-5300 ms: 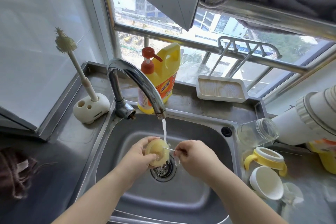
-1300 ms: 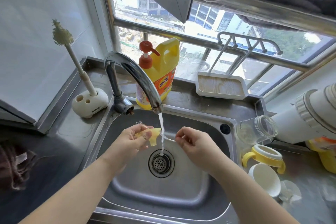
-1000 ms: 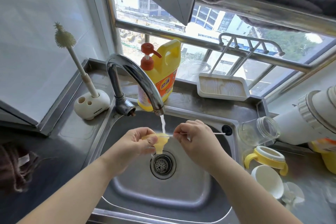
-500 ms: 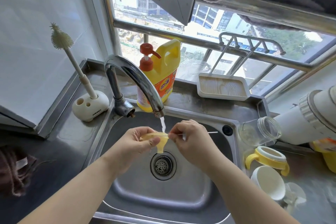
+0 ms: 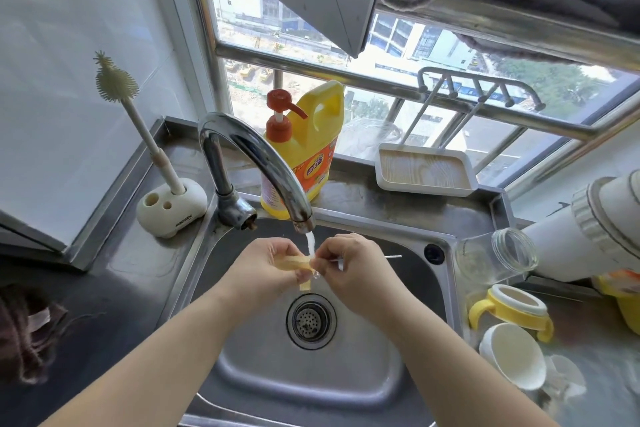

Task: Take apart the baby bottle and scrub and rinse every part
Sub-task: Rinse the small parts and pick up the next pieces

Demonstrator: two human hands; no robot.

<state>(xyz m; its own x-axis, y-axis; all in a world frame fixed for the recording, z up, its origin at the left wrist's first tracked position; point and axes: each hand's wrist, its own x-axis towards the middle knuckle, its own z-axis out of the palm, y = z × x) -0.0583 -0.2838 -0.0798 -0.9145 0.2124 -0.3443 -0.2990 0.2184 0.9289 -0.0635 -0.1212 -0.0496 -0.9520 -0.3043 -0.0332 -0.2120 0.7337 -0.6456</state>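
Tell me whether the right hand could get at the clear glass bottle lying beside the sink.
Probably yes: the clear glass bottle lies on the counter just right of the sink, nothing between, but the right hand is pinching a thin white brush.

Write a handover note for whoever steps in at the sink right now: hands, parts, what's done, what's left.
Left hand pinches the yellow silicone nipple under the running faucet.
Right hand works a thin white brush into it.
Glass bottle, yellow handled collar and white cap lie on the counter right of the sink.
Done: bottle taken apart.
Left: finish rinsing the nipple. Whether the other parts are washed cannot be told.
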